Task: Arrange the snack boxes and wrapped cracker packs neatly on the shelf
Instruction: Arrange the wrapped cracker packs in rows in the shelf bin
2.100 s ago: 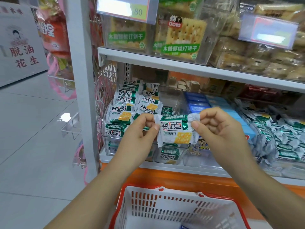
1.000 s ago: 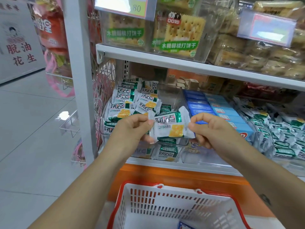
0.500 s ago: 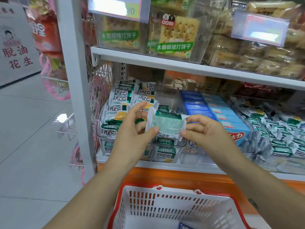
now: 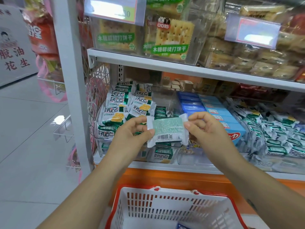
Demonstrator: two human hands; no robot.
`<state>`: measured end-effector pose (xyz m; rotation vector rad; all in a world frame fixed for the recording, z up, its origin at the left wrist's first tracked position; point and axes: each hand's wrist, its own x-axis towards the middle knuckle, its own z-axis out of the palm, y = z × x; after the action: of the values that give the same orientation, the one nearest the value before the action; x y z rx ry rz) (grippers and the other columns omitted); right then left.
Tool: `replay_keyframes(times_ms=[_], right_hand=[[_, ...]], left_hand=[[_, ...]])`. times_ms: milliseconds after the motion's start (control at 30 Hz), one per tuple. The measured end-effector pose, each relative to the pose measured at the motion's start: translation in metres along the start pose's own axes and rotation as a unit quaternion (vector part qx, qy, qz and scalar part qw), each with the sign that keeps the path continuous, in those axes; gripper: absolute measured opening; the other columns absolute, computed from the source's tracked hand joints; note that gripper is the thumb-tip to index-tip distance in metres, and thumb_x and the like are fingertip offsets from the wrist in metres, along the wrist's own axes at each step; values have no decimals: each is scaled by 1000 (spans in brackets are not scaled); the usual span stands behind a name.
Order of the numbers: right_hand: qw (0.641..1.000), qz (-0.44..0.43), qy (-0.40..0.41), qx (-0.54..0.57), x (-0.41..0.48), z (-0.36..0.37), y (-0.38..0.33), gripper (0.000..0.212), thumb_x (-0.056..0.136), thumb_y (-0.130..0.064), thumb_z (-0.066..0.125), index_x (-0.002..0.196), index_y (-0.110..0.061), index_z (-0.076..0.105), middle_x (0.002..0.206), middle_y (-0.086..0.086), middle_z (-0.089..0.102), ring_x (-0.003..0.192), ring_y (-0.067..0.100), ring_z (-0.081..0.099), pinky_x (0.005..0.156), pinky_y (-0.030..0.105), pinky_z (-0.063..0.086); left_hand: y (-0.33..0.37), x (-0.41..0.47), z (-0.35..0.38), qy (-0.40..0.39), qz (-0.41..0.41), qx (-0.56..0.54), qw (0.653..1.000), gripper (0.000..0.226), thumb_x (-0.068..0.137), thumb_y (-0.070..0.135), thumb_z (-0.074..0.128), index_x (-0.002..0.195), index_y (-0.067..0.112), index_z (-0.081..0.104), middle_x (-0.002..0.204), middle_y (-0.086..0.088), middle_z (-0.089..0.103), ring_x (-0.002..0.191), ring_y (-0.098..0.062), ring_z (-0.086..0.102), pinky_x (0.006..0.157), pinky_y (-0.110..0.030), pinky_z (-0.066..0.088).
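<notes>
A green-and-white wrapped cracker pack (image 4: 167,130) is held flat in front of the lower shelf, its back with the barcode facing me. My left hand (image 4: 133,134) pinches its left sealed edge, and my right hand (image 4: 203,128) pinches its right edge. Behind it, a clear bin (image 4: 97,139) holds several matching packs (image 4: 113,113) stacked face up. Blue snack boxes (image 4: 216,113) stand in rows just to the right.
A white basket with a red rim (image 4: 171,210) sits below my arms. More green packs (image 4: 280,136) fill a clear bin at the right. The upper shelf (image 4: 165,62) carries clear boxes of crackers. A white upright post (image 4: 71,80) stands left.
The pack moved forward toward the shelf and was flipped over: its printed front showed before, its barcode side shows now. Both hands kept hold of its ends.
</notes>
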<state>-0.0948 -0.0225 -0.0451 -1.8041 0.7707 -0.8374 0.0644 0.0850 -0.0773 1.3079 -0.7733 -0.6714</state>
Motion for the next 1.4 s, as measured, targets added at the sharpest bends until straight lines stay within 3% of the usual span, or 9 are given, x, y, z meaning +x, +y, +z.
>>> replay_keyframes(times_ms=[167,267,433,533,700,900,1067,1233,1400], right_hand=[[952,-180,-74,-235,-5,-2,-6,34,75,-21,78,96,-35,54,119,-23,49,89,-4,56,82,11,43],[916,-263,-54,-297,-2,-2,-5,33,75,-15,78,93,-33,57,100,-23,54,89,-8,52,75,5,38],[973,-107,-49,-197,3,-6,-10,17,81,-30,70,81,-41,58,76,-20,67,67,15,61,70,29,52],[980,-47,-89,-172,3,-5,-10,8,80,-34,68,82,-30,62,73,-16,71,67,19,61,69,43,52],[970,-40,-162,-179,13,-6,-13,30,78,-26,73,107,-24,65,98,-10,71,83,-2,63,82,24,51],[952,-106,-150,-245,45,-25,-33,21,80,-15,73,100,-19,67,85,-19,67,72,-12,59,72,3,43],[823,-190,-207,-494,87,-12,-21,30,84,-28,69,113,-24,66,110,-5,68,101,11,60,88,27,47],[661,-186,-284,-669,114,30,-1,25,88,-32,64,110,-19,61,107,6,64,94,25,58,73,35,49],[656,-90,-364,-655,140,49,17,36,84,-32,68,68,-13,42,65,4,43,61,21,38,55,30,29]], left_hand=[[4,-1,-2,-52,-132,-151,978,41,84,1,62,117,24,60,79,1,73,68,-11,70,70,-25,59],[8,-6,-1,-117,-179,-199,956,39,71,12,66,109,22,66,87,0,74,70,-10,70,79,-29,58],[8,-7,-6,-100,-75,53,991,42,68,57,69,102,32,71,101,10,68,94,-10,66,93,-39,52],[7,-9,-1,-109,-40,77,990,37,73,45,69,107,31,69,105,13,71,101,-8,66,98,-40,49],[5,-7,3,-83,-6,77,994,18,82,20,71,97,30,69,92,12,74,89,-9,69,93,-41,52],[14,-2,-10,-1,71,109,992,22,87,22,66,101,39,65,98,21,69,87,-4,66,76,-21,55],[12,10,-32,147,105,197,964,16,92,22,60,101,34,65,109,10,64,93,-18,63,83,-31,49],[3,17,-36,171,123,285,935,16,91,20,58,98,35,60,116,9,54,116,-16,50,104,-38,39],[-8,25,-41,196,126,320,918,18,90,21,59,105,28,66,126,3,55,123,-14,44,104,-28,31]])
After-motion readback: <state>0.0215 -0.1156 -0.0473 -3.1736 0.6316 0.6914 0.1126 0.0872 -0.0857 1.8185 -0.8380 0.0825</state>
